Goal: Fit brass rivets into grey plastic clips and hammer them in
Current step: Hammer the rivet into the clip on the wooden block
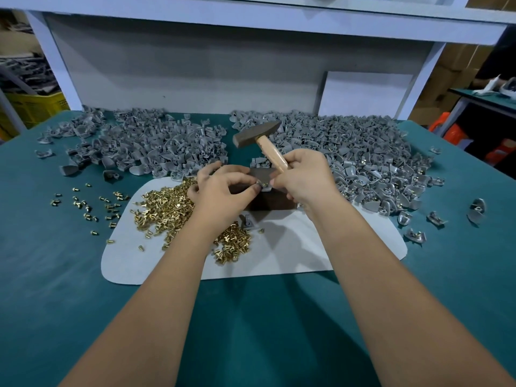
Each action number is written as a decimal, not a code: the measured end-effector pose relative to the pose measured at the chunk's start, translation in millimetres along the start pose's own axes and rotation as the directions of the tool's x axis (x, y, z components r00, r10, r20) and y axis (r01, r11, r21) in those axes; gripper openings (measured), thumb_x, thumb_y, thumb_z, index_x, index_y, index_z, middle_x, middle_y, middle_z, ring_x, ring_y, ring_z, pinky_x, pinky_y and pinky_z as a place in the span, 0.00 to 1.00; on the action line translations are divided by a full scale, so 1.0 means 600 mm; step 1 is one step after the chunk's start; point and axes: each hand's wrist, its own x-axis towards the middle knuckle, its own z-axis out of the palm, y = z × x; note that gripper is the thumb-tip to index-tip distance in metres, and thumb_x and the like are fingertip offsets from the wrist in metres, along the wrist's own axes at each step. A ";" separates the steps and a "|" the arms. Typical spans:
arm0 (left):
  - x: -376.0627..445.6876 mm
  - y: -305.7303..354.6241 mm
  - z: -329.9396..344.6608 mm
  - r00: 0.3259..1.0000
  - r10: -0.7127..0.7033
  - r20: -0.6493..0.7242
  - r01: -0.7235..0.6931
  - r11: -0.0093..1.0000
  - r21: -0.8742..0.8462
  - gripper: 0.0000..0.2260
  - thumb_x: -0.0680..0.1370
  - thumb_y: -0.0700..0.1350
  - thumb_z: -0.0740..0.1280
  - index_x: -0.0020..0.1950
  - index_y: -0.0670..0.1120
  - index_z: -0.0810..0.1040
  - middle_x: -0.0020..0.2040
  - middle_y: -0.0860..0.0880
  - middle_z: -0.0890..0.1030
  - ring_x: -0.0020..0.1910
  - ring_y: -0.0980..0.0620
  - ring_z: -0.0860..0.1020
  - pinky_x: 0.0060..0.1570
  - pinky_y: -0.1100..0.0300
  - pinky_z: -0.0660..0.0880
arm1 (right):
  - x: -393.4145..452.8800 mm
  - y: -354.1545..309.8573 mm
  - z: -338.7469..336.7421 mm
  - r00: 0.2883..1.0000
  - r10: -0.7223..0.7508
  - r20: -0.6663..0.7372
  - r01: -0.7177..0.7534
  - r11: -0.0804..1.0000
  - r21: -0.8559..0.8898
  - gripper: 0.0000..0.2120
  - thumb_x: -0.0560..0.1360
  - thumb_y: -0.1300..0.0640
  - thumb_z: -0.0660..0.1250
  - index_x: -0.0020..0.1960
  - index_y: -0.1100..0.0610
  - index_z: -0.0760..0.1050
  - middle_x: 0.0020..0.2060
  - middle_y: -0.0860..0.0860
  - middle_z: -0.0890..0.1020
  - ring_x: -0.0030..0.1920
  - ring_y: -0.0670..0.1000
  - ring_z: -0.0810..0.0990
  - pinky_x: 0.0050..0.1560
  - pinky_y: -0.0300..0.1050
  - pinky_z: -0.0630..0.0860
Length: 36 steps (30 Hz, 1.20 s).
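Observation:
On a dark metal block (272, 203) at the centre, a grey plastic clip (264, 185) carries a brass rivet. My left hand (223, 188) pinches this clip from the left. My right hand (303, 178) grips the wooden handle of a hammer (258, 135), whose steel head is raised behind the block; its fingertips also touch the clip from the right. A heap of brass rivets (167, 203) lies on the grey mat (307, 247) under my left wrist. Another grey clip (248, 221) lies on the mat in front of the block.
Large piles of grey clips fill the back left (145, 143) and back right (357, 152) of the green table (251, 317). Stray rivets (89, 203) lie left of the mat, loose clips (477, 209) at the right. A white panel (365, 93) leans on the back wall.

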 end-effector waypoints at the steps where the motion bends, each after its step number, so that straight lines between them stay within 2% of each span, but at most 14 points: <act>1: 0.000 0.000 0.000 1.000 0.001 0.002 -0.001 1.000 0.004 0.03 0.74 0.55 0.72 0.42 0.64 0.80 0.55 0.67 0.76 0.71 0.55 0.57 0.65 0.50 0.52 | 0.000 -0.002 0.000 1.000 -0.003 0.006 0.003 1.000 0.000 0.15 0.62 0.67 0.75 0.38 0.50 0.74 0.40 0.51 0.84 0.43 0.59 0.83 0.45 0.59 0.78; 4: 0.000 0.002 0.000 1.000 0.005 -0.003 -0.005 1.000 0.010 0.04 0.74 0.55 0.72 0.42 0.64 0.79 0.55 0.66 0.76 0.71 0.55 0.57 0.64 0.52 0.52 | -0.003 -0.008 0.005 0.999 -0.027 0.032 0.027 0.999 -0.025 0.15 0.62 0.67 0.75 0.39 0.50 0.75 0.40 0.50 0.84 0.43 0.57 0.83 0.45 0.58 0.79; 6: 0.000 0.001 0.000 1.000 0.008 -0.010 -0.008 1.000 0.001 0.05 0.74 0.54 0.72 0.42 0.64 0.78 0.54 0.65 0.76 0.72 0.54 0.57 0.68 0.48 0.53 | -0.005 -0.011 0.010 0.999 -0.037 0.036 0.039 0.998 -0.054 0.14 0.63 0.66 0.76 0.40 0.51 0.76 0.40 0.50 0.84 0.43 0.57 0.83 0.45 0.57 0.80; 12: 0.000 0.001 0.000 1.000 0.012 -0.020 -0.012 1.000 -0.001 0.06 0.74 0.53 0.72 0.41 0.65 0.78 0.55 0.64 0.77 0.71 0.54 0.58 0.69 0.44 0.54 | -0.005 -0.010 0.016 0.999 -0.036 0.017 0.038 0.995 -0.094 0.13 0.64 0.64 0.76 0.40 0.50 0.76 0.40 0.49 0.84 0.44 0.57 0.83 0.47 0.59 0.80; 18: 0.000 0.000 0.004 0.999 0.007 -0.038 -0.005 0.999 0.051 0.03 0.74 0.55 0.72 0.42 0.63 0.80 0.54 0.65 0.77 0.70 0.56 0.57 0.62 0.51 0.51 | -0.008 -0.006 0.019 0.996 -0.084 0.003 0.084 0.984 -0.157 0.12 0.67 0.63 0.73 0.41 0.48 0.74 0.43 0.47 0.84 0.47 0.54 0.82 0.52 0.55 0.78; 22: 0.000 0.000 0.005 0.999 0.002 -0.044 0.000 0.999 0.044 0.03 0.74 0.55 0.72 0.42 0.63 0.79 0.53 0.65 0.77 0.70 0.55 0.57 0.62 0.51 0.51 | -0.016 -0.006 0.020 0.992 -0.121 -0.036 0.108 0.963 -0.246 0.11 0.68 0.60 0.71 0.45 0.47 0.74 0.43 0.44 0.83 0.46 0.51 0.81 0.49 0.49 0.78; 24: 0.000 0.000 0.004 0.999 -0.005 -0.049 0.007 0.999 0.040 0.04 0.74 0.55 0.72 0.40 0.64 0.79 0.53 0.65 0.77 0.71 0.55 0.57 0.64 0.48 0.52 | -0.018 -0.008 0.019 0.991 -0.126 -0.039 0.111 0.957 -0.267 0.11 0.69 0.60 0.70 0.43 0.46 0.72 0.42 0.44 0.83 0.45 0.51 0.80 0.47 0.47 0.77; 31: 0.000 0.000 0.007 0.997 0.005 -0.071 -0.001 0.998 0.064 0.07 0.74 0.56 0.72 0.37 0.65 0.77 0.50 0.67 0.76 0.70 0.55 0.57 0.65 0.45 0.52 | -0.019 -0.009 0.020 0.991 -0.126 -0.048 0.107 0.950 -0.292 0.11 0.67 0.60 0.70 0.41 0.47 0.70 0.41 0.44 0.82 0.44 0.51 0.79 0.45 0.46 0.76; 36: 0.000 0.000 0.010 0.996 0.001 -0.093 0.006 0.997 0.072 0.04 0.74 0.56 0.72 0.40 0.63 0.79 0.54 0.65 0.78 0.70 0.54 0.58 0.64 0.46 0.52 | -0.018 -0.007 0.022 0.991 -0.128 -0.039 0.113 0.954 -0.279 0.11 0.67 0.59 0.71 0.43 0.47 0.71 0.42 0.44 0.82 0.44 0.51 0.80 0.48 0.49 0.77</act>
